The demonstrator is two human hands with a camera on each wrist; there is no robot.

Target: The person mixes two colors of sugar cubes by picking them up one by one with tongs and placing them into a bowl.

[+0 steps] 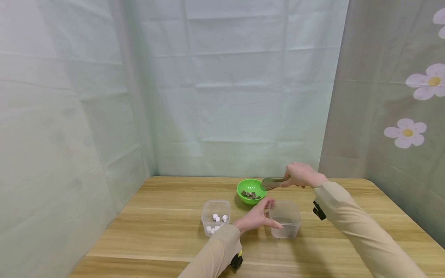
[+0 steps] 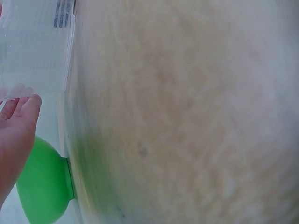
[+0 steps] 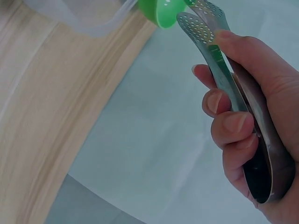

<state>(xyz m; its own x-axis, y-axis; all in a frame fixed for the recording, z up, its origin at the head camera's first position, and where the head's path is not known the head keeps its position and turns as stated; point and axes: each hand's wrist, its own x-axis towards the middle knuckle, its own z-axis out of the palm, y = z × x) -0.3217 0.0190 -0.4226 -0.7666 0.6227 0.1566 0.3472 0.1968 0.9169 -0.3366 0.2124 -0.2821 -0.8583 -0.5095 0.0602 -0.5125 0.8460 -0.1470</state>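
Observation:
My right hand (image 1: 301, 175) grips metal tongs (image 3: 222, 74) with perforated heads. The tong heads overlap the right rim of a green bowl (image 1: 245, 185) in the head view. Small brown cubes (image 1: 251, 195) lie in the bottom of that bowl. Closer to me, my left hand (image 1: 256, 218) holds a clear plastic container (image 1: 286, 210) by its left side, thumb at the near side and fingers at the far left corner. In the left wrist view its fingertips (image 2: 32, 103) touch the container's wall.
Left of my left hand stands a second clear container (image 1: 216, 206) with several white cubes (image 1: 217, 218) in it. The wooden table (image 1: 163, 216) ends at a pale curtain (image 1: 236, 96) behind the bowl. More cloth with printed flowers hangs on the right.

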